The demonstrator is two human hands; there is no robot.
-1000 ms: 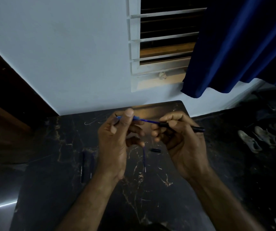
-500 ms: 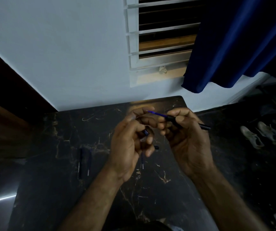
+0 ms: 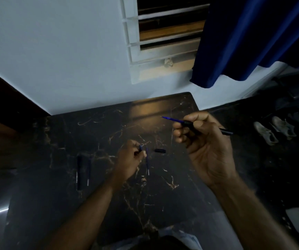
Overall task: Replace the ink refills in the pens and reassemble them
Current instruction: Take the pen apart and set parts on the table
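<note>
Hands have separated since a moment ago. Right hand [image 3: 206, 148] stays raised, gripping 1 pen barrel [image 3: 195, 124] with blue refill [image 3: 172, 119] protruding. Left hand [image 3: 130, 159] has dropped to the surface [image 3: 163, 204], pinching 1 small blue piece [image 3: 140, 148]; probably the tip comes next. Lying loose: 2 pens [image 3: 82, 170], 1 refill [image 3: 147, 163], 1 cap [image 3: 160, 151].

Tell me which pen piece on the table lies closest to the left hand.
The blue refill just right of the left hand. The black cap lies farther right; the two pens lie well left.
</note>
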